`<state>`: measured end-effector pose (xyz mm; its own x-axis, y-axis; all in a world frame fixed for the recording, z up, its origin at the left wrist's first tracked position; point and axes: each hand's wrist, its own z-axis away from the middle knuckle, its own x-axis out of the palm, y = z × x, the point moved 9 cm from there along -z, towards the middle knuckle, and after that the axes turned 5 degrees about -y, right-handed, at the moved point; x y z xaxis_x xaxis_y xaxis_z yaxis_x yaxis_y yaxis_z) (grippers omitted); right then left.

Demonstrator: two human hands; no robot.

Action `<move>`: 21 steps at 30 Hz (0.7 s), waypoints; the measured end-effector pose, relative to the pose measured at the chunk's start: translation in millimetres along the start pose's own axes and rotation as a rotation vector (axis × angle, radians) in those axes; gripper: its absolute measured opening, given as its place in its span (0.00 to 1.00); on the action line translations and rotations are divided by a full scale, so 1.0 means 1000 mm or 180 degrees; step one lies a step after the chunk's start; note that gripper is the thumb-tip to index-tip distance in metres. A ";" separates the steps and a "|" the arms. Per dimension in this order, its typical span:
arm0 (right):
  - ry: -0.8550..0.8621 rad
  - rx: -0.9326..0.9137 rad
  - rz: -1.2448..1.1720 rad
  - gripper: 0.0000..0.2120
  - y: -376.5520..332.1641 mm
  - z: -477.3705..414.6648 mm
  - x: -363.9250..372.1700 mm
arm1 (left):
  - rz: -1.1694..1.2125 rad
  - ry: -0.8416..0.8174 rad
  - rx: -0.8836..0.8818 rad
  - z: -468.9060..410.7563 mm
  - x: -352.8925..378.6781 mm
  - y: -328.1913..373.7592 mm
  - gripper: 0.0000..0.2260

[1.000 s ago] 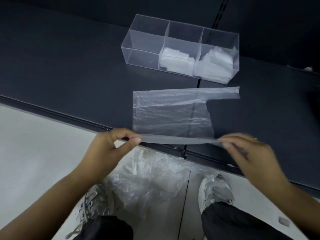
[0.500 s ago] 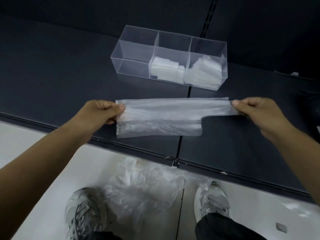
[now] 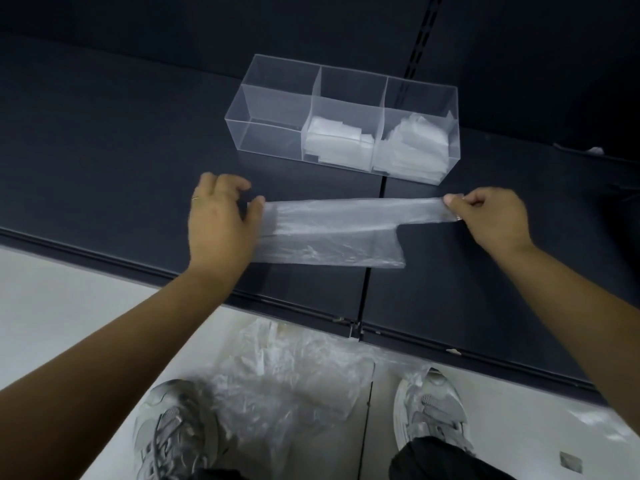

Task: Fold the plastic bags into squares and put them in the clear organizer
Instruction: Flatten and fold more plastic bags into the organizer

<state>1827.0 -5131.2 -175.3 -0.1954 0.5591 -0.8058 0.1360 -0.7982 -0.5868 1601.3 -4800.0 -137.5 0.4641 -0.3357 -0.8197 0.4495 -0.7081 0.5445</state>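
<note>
since the translucent plastic bag [image 3: 332, 233] before the clear three-part organizer [image 3: 343, 133] looked limp and slippery, the right hand [image 3: 491, 216] pinched one end, the spread left hand [image 3: 221, 220] touching the other.

Both arms [image 3: 121, 341] are bare as far as the view shows, a thin ring [image 3: 195, 199] circles a finger of the left hand [image 3: 221, 220], another glints on the right hand [image 3: 491, 216], and below are grey laced sneakers [image 3: 429, 407] and black trouser legs [image 3: 440, 459].
</note>
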 end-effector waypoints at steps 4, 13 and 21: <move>-0.0063 0.0135 0.0089 0.12 -0.004 0.002 -0.003 | -0.0233 -0.0826 0.0939 0.023 0.038 0.048 0.13; -0.0395 -0.1914 0.0038 0.11 -0.177 0.083 0.059 | -0.1329 -0.1614 0.0960 0.058 0.080 0.024 0.37; -0.1201 -0.1858 0.1312 0.29 -0.153 0.103 0.152 | -0.1587 -0.1612 0.1026 0.061 0.077 0.022 0.42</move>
<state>1676.8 -4947.3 -199.3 -0.3194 0.0488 -0.9464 0.7335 -0.6195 -0.2795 1600.2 -4879.3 -199.6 -0.1744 -0.1180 -0.9776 0.2334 -0.9695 0.0754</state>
